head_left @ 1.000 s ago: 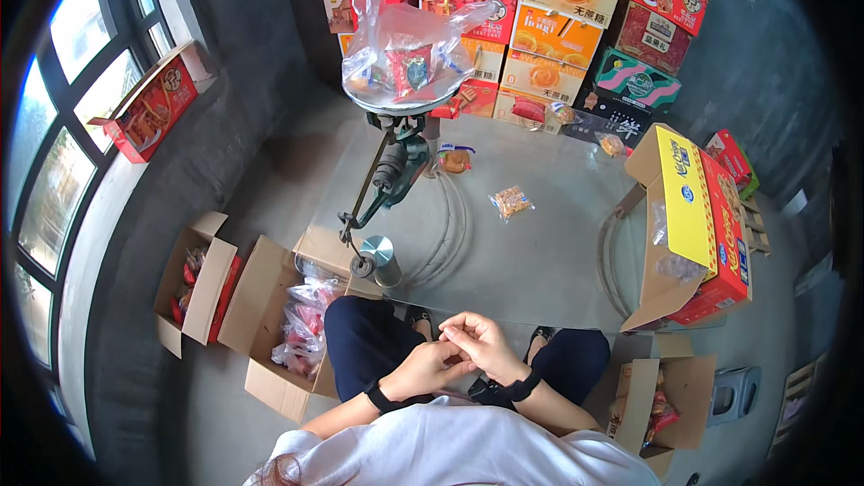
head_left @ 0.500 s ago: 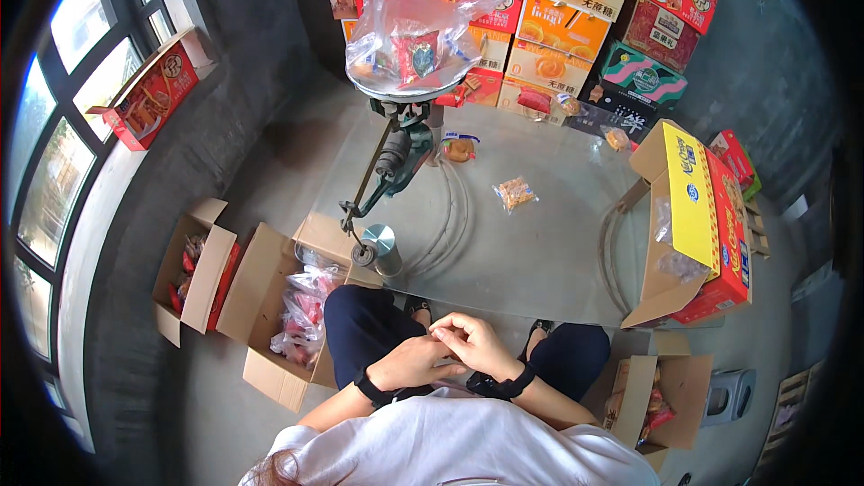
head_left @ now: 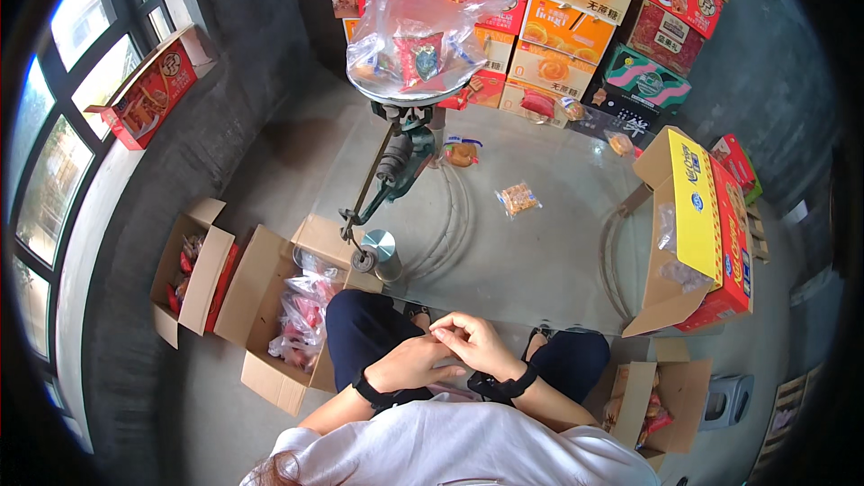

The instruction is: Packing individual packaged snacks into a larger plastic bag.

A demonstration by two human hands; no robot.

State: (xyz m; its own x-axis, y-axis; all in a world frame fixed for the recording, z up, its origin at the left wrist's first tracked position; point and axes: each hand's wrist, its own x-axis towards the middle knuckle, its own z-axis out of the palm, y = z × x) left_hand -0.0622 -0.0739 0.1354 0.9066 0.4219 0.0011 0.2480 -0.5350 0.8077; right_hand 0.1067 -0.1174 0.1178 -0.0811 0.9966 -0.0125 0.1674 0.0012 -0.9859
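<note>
My left hand (head_left: 405,363) and my right hand (head_left: 479,345) rest together in front of my lap. Both are closed, the right one's fingers lying over the left one's, and no object shows in them. Beyond them lies a glass table (head_left: 558,261) with a balance scale (head_left: 396,157) at its left. The scale's pan carries a clear plastic bag (head_left: 409,13) holding a red packet (head_left: 418,56) and other wrapped items. A silver metal cylinder (head_left: 382,252) stands by the low end of the beam. On the glass lie a small clear snack packet (head_left: 518,200) and a wrapped bun (head_left: 462,154).
An open carton (head_left: 270,378) with bagged red packets sits left of my knees, another carton (head_left: 209,279) farther left. A yellow-and-red box (head_left: 697,216) lies open at the table's right. Below it stands a carton (head_left: 684,400) of snacks. Boxes (head_left: 558,27) are stacked behind.
My hands stay folded in the same pose. The view has shifted very slightly; nothing on the table or scale has visibly moved.
</note>
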